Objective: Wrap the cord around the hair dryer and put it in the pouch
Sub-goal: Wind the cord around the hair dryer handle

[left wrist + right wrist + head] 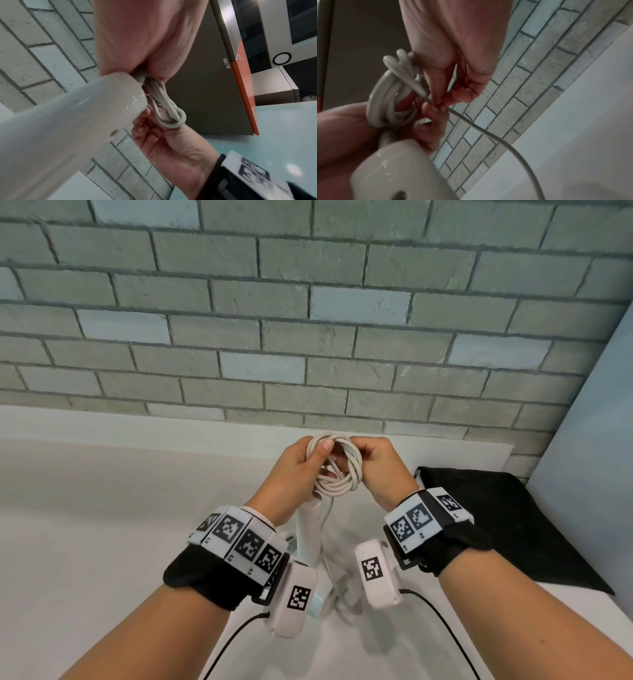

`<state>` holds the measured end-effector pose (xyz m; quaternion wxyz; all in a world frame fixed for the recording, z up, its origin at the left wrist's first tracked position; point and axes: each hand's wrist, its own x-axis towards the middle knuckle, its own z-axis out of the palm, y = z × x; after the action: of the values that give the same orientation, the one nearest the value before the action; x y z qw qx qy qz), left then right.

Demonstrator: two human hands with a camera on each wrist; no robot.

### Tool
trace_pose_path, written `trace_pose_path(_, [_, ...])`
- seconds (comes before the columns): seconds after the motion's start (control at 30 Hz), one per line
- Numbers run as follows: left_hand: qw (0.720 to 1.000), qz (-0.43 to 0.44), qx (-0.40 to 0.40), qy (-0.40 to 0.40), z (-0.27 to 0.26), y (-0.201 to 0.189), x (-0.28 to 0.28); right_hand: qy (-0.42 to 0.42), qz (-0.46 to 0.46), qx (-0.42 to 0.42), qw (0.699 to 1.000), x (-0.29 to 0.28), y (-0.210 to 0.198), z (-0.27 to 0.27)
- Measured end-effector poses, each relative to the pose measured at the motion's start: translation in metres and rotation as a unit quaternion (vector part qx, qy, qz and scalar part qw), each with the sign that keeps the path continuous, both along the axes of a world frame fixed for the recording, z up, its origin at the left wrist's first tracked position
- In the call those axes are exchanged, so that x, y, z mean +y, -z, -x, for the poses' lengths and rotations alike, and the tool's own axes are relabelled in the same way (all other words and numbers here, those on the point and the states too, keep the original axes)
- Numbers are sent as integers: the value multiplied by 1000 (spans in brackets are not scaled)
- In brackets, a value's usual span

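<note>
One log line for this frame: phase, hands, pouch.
phase: coiling cord at hair dryer handle end | left hand: grips coil | right hand: pinches cord | pouch: flat on counter, unused

cord [339, 470] white | hair dryer [310, 529] white | pouch [507, 522] black | wall [308, 320] grey brick
</note>
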<state>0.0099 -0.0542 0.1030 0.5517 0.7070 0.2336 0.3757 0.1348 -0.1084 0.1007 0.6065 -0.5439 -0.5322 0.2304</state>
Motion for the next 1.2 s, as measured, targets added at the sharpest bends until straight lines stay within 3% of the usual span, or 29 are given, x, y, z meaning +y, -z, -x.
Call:
trace_pose_path(0.2, [999, 33, -25, -30, 0, 0, 2, -80, 101, 132, 983, -12, -16, 2])
trace_pose_path(0.27, [998, 37, -37, -32, -1, 0, 2, -82, 102, 114, 985, -17, -17, 4])
trace_pose_path(0.4, [999, 27, -32, -25, -3, 0, -3, -3, 42, 33, 999, -17, -13, 9])
trace_pose_path(0.5, [998, 29, -37, -36, -3, 1, -3, -28, 43, 62, 997, -19, -16, 7])
trace_pose_path(0.7, [983, 151, -98, 22, -2, -5, -1, -37, 39, 57, 997, -20, -10, 9])
trace_pose_path(0.87, [974, 190, -93, 77, 1, -9, 3, -37, 26, 18, 999, -20, -12, 3])
trace_pose_path(0.97, [972, 192, -90, 104, 2, -11, 3, -5, -17, -128, 992, -20, -6, 4])
trace_pose_path(1.1, [983, 162, -53, 62, 2, -11, 3, 77, -98, -300, 946, -20, 4, 4])
trace_pose_path(1.2, [985, 163, -19, 43, 1, -13, 2, 126, -79, -393, 907, -20, 4, 4])
